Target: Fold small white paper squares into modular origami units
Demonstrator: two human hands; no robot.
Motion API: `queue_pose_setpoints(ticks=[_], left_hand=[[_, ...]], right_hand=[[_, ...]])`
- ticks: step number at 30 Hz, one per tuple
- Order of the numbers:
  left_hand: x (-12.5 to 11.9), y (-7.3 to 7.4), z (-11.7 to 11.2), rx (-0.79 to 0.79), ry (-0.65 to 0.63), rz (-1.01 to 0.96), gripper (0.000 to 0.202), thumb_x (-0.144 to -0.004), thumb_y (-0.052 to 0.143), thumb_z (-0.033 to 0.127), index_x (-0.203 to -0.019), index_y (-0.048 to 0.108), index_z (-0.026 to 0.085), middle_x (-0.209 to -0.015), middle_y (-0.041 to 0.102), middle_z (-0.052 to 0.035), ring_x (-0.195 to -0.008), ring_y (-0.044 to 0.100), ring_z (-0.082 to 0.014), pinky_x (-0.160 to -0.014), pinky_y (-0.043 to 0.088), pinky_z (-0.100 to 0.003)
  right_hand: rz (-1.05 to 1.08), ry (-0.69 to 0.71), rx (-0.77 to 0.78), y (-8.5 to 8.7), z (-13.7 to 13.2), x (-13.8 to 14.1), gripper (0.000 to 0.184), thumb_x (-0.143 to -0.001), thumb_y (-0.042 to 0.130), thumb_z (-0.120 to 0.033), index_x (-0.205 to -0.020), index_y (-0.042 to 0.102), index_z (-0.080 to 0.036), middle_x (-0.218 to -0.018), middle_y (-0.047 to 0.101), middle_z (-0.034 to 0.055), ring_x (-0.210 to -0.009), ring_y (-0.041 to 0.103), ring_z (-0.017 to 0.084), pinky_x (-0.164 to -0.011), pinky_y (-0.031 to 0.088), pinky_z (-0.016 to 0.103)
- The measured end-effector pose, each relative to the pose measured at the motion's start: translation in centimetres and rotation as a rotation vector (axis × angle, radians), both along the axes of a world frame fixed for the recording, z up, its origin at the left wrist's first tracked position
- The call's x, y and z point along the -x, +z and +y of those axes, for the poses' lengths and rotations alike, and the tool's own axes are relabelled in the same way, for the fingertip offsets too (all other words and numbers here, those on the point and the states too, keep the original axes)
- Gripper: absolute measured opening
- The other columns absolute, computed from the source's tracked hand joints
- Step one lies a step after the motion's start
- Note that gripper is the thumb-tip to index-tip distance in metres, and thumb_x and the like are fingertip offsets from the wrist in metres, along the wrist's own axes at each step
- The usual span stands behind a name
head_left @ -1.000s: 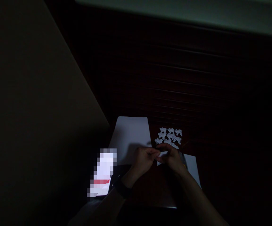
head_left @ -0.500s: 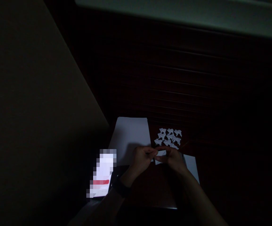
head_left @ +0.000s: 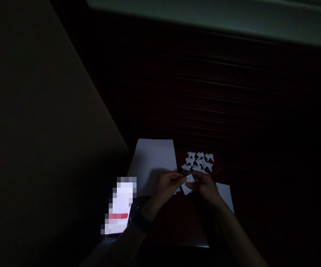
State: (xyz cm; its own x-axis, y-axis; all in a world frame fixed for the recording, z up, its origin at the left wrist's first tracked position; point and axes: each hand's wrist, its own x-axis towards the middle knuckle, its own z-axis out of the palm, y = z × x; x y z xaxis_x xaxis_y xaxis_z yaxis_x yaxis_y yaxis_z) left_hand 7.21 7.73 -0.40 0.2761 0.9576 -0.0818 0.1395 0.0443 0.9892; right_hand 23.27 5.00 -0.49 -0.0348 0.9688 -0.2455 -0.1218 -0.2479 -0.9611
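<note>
Between my two hands is a small piece of folded white paper (head_left: 187, 188), turned so that it looks like a diamond with a crease down it. My left hand (head_left: 167, 187) pinches its left edge between thumb and fingers. From the other side my right hand (head_left: 205, 187) grips it, thumb on the near face. Just beyond the fingers lie several small folded paper figures (head_left: 200, 162) in rough rows. A stack of white paper sheets (head_left: 155, 157) lies behind and left of my left hand.
A lit phone screen (head_left: 121, 204), partly blurred out, is at the left by a dark object. Another white sheet (head_left: 225, 194) lies under my right forearm. The dark wooden table (head_left: 182, 226) ends at a near edge. A slatted dark panel (head_left: 194, 85) rises behind.
The folded paper has turned between my fingers, from a flatter position to a diamond standing on its point. My hands stay almost in the same place.
</note>
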Motion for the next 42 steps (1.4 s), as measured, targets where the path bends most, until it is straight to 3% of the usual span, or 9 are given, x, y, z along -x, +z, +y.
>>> queue_pose_setpoints(ticks=[8, 15, 25, 32, 37, 42], left_hand=[[0.3, 0.4, -0.5, -0.277, -0.107, 0.305, 0.037, -0.082, 0.048, 0.043, -0.061, 0.060, 0.015, -0.055, 0.055, 0.0013, -0.053, 0.047, -0.0103, -0.049, 0.030, -0.021], [0.2, 0.4, -0.3, -0.208, -0.190, 0.227, 0.041, -0.084, 0.042, 0.045, -0.061, 0.055, 0.014, -0.053, 0.045, 0.0040, -0.051, 0.038, -0.0087, -0.046, 0.025, -0.020], [0.2, 0.1, -0.3, -0.214, -0.152, 0.240, 0.043, -0.084, 0.043, 0.045, -0.055, 0.048, 0.014, -0.052, 0.034, 0.0053, -0.050, 0.032, -0.0074, -0.045, 0.021, -0.020], [0.9, 1.0, -0.3, -0.054, -0.385, 0.151, 0.041, -0.079, 0.049, 0.049, -0.062, 0.060, 0.013, -0.051, 0.042, 0.0043, -0.048, 0.035, -0.0080, -0.044, 0.023, -0.020], [0.7, 1.6, -0.4, 0.016, -0.314, 0.037, 0.039, -0.081, 0.047, 0.044, -0.064, 0.061, 0.013, -0.055, 0.049, 0.0017, -0.050, 0.039, -0.0089, -0.046, 0.028, -0.021], [0.6, 1.8, -0.4, 0.052, -0.291, 0.006, 0.036, -0.080, 0.050, 0.043, -0.066, 0.060, 0.012, -0.055, 0.047, 0.0025, -0.050, 0.038, -0.0079, -0.045, 0.027, -0.020]], right_hand=[[-0.149, 0.037, -0.051, -0.1, 0.0, -0.5, 0.041, -0.061, 0.075, -0.024, -0.100, 0.065, -0.019, -0.049, 0.042, -0.0082, -0.045, 0.035, 0.007, -0.043, 0.029, 0.020], [0.007, 0.097, 0.005, 0.4, -0.1, -0.8, 0.038, -0.061, 0.075, -0.022, -0.097, 0.064, -0.017, -0.065, 0.062, -0.0014, -0.056, 0.053, 0.011, -0.052, 0.041, 0.022], [0.080, 0.060, 0.063, 0.2, -0.1, -0.8, 0.039, -0.060, 0.076, -0.019, -0.097, 0.064, -0.017, -0.058, 0.061, -0.0032, -0.048, 0.054, 0.010, -0.047, 0.046, 0.022], [0.050, 0.201, 0.027, 1.2, -0.1, -1.4, 0.046, -0.060, 0.075, -0.017, -0.104, 0.062, -0.017, -0.055, 0.057, -0.0048, -0.048, 0.052, 0.009, -0.047, 0.047, 0.021], [0.128, 0.229, 0.034, 1.6, -0.4, -1.1, 0.047, -0.059, 0.076, -0.019, -0.104, 0.060, -0.018, -0.073, 0.064, 0.0001, -0.060, 0.060, 0.014, -0.056, 0.052, 0.028], [0.147, 0.152, 0.011, 1.1, -0.4, -0.9, 0.050, -0.057, 0.077, -0.017, -0.103, 0.059, -0.019, -0.065, 0.061, -0.0030, -0.045, 0.055, 0.011, -0.043, 0.047, 0.023]])
